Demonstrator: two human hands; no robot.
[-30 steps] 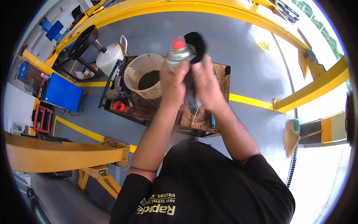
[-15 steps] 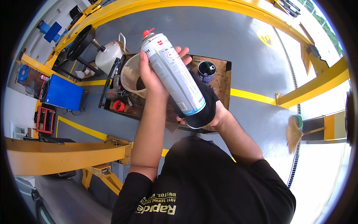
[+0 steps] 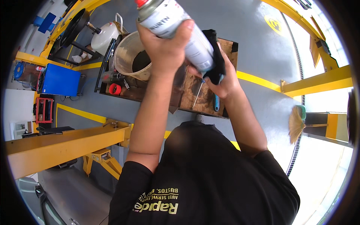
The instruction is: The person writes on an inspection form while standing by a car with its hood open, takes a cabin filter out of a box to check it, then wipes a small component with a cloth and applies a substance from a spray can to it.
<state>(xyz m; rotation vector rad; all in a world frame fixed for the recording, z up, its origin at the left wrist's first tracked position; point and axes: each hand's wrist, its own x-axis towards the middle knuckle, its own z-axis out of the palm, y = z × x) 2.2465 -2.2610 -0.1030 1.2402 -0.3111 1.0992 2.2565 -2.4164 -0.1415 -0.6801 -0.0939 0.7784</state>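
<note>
Counter (image 3: 210, 101): worn wooden top on grey floor, yellow lift beams at its left and far right, open floor beyond. On it, left of centre, a pale bucket (image 3: 129, 56); a blue-handled tool (image 3: 216, 102) near its front edge. Spray can (image 3: 176, 30): above the counter, now nearer the camera than half a second ago, tilted, red top up-left. Left hand (image 3: 165, 47) clamped round its body; right hand (image 3: 221, 77) gripping a black cap (image 3: 214, 56) at its base.
</note>
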